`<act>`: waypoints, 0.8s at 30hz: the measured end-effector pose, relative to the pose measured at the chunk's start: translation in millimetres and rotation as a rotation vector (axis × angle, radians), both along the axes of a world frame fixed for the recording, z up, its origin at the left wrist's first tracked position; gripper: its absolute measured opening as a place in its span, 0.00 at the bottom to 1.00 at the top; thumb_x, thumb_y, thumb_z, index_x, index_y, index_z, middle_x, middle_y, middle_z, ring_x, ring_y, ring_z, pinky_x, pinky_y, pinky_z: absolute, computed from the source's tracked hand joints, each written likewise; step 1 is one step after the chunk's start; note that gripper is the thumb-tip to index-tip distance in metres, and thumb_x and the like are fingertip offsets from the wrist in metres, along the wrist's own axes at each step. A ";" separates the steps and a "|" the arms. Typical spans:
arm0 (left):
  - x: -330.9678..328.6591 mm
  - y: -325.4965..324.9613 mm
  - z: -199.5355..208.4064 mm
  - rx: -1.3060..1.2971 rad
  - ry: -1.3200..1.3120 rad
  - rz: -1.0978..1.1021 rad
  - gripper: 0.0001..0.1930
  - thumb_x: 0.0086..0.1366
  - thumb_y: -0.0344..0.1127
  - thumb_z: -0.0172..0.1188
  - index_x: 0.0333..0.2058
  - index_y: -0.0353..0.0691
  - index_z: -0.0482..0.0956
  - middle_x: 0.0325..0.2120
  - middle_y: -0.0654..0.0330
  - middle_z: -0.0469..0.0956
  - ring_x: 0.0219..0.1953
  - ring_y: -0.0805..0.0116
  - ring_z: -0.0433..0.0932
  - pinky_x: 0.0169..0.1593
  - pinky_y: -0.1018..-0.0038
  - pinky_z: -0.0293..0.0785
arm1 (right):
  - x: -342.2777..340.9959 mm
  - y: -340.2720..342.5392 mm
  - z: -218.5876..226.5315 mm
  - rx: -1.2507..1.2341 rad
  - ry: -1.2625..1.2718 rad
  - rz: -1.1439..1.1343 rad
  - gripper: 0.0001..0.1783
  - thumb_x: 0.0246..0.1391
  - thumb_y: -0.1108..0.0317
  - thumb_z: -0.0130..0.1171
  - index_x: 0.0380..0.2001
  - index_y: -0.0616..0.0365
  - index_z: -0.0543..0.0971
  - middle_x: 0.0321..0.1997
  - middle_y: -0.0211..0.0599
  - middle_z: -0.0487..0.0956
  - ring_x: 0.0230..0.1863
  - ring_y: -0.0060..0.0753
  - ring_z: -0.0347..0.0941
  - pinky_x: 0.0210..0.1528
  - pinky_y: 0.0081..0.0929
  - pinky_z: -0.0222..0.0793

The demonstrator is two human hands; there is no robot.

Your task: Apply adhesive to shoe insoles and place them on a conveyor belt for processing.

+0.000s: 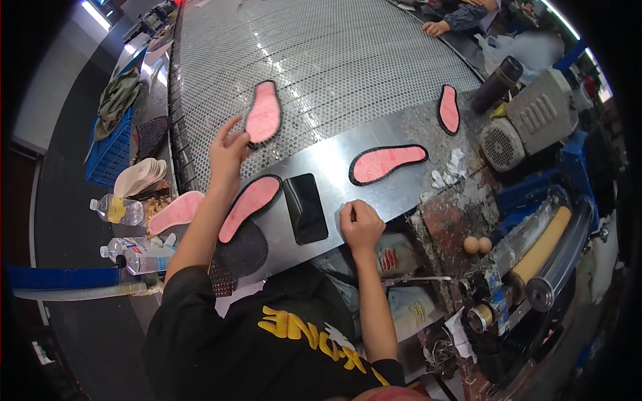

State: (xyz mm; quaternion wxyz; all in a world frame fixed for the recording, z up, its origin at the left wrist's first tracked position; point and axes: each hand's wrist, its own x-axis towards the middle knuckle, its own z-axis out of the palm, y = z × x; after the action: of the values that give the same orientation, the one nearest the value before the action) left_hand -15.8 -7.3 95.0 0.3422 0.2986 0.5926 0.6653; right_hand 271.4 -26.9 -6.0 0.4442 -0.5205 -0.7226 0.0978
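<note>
I'm looking down on a big mesh belt (348, 67), its widest stretch of room lying beyond the work and its L edge running along a dark rail; a co-worker's hand (436, 29) is resting at the far R edge. Nearer, a metal plate (321, 152) is spanning the belt's front, w/ a grey motor unit (538, 110) standing past its R end, so that side's looking tighter. L forearm is angling up past the plate; L hand (228, 155) is hovering over the belt's near L part, fingertips meeting the near end of a pink, black-rimmed insole (263, 112) on the mesh; can't tell if they're gripping or just touching. R hand (362, 226) is resting nr the plate's front edge, fingers folding into a loose fist. A 2nd insole (388, 164) is lying on the plate, a 3rd (253, 204) by the L forearm. A black slab (307, 210) is sitting btwn. Yellow lettering (314, 337) is crossing the wearer's black shirt; a bottle's label (155, 252) is showing too small to read.
</note>
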 end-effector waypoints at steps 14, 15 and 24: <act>107.2 -90.0 -27.5 -0.190 0.603 -0.472 0.18 0.60 0.25 0.63 0.50 0.39 0.79 0.25 0.63 0.74 0.25 0.77 0.76 0.26 0.80 0.70 | 39.6 -47.4 2.8 -0.288 0.530 0.182 0.04 0.53 0.73 0.59 0.26 0.62 0.77 0.19 0.37 0.74 0.18 0.26 0.68 0.23 0.25 0.63; 105.1 -90.0 -28.3 -0.200 0.659 -0.483 0.17 0.59 0.27 0.64 0.49 0.39 0.79 0.22 0.60 0.73 0.23 0.74 0.74 0.26 0.79 0.69 | 43.5 -53.4 -1.1 -0.298 0.527 0.165 0.05 0.54 0.72 0.59 0.26 0.62 0.77 0.19 0.36 0.74 0.19 0.25 0.68 0.23 0.24 0.63; 117.8 -79.8 38.9 -0.037 0.611 -0.466 0.20 0.63 0.28 0.60 0.54 0.34 0.73 0.21 0.64 0.68 0.23 0.79 0.64 0.28 0.81 0.63 | 58.4 -93.2 -39.0 -0.354 0.617 0.002 0.07 0.57 0.71 0.57 0.27 0.62 0.75 0.18 0.33 0.72 0.20 0.19 0.67 0.24 0.23 0.63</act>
State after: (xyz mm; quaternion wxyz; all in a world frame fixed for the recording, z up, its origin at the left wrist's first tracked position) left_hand 102.0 -87.1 133.9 0.2971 0.6035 0.5954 0.4395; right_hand 329.8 -120.1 -45.1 0.5442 -0.5348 -0.5267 0.3746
